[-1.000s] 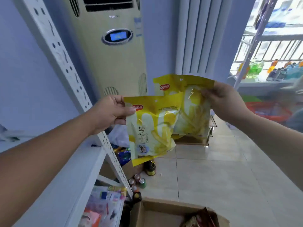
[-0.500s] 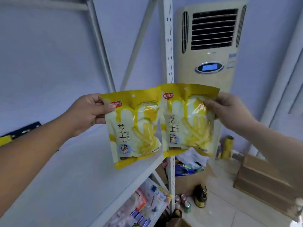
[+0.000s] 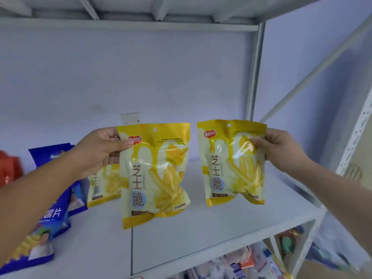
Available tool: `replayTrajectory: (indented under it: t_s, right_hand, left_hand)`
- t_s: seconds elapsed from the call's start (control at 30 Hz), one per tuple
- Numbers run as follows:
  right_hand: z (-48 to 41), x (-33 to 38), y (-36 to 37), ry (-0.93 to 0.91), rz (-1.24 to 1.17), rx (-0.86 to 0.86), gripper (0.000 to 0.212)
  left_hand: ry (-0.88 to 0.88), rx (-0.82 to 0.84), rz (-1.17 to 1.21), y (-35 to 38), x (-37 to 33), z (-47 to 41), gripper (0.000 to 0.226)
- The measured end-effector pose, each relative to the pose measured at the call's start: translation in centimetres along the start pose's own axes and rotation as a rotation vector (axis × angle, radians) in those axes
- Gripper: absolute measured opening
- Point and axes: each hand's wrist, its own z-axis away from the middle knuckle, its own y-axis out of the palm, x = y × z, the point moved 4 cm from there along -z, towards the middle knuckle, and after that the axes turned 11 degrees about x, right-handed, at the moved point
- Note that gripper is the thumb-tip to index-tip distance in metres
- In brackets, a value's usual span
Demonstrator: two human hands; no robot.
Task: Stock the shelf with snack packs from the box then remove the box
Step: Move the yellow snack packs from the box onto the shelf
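1. L pack [image 3: 155, 174]: yellow snack pouch, centre frame, held upright in air over shelf board [image 3: 221, 224], not touching it. R pack [image 3: 231, 162]: same type, right of centre, apart from L pack, also in air.
2. L hand [image 3: 100, 150]: thumb on front of L pack's upper-left corner, fingers behind = pinch. R hand [image 3: 279, 150]: thumb on front at R pack's upper-right edge, fingers behind = pinch.
3. Box: not in view.
4. Step (est.): set both down. Lower till bottom seams meet board, faces fwd, in line w/ stocked yellow pack [image 3: 104, 184] behind L hand. Release one at a time, since soft pouches prob. topple.
5. Text: both fronts "芝士脆" + "ZHISHICUI"; red logo at upper left illegible. Blue packs [image 3: 54, 198], lower left: only "片" legible.
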Motion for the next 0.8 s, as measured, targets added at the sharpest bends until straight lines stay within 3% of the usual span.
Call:
replayTrajectory:
  t_s: [0.13,0.4,0.8]
  right_hand:
    - [-3.1,1.7,7.3,0.016,0.007,0.074,0.028]
    - [-7.1,3.5,18.2,0.055,0.011,0.112,0.019]
    - [-10.5,-0.1,27.2,0.147,-0.024,0.202,0.018]
  left_hand:
    - [-0.034,-0.127,0.027,-7.9,2.4,4.0,0.009]
    - [-0.108,-0.191,0.021,-20.0,7.5,8.2,0.015]
    - [-0.224,-0.241,0.129,-25.3,16.2,4.7,0.016]
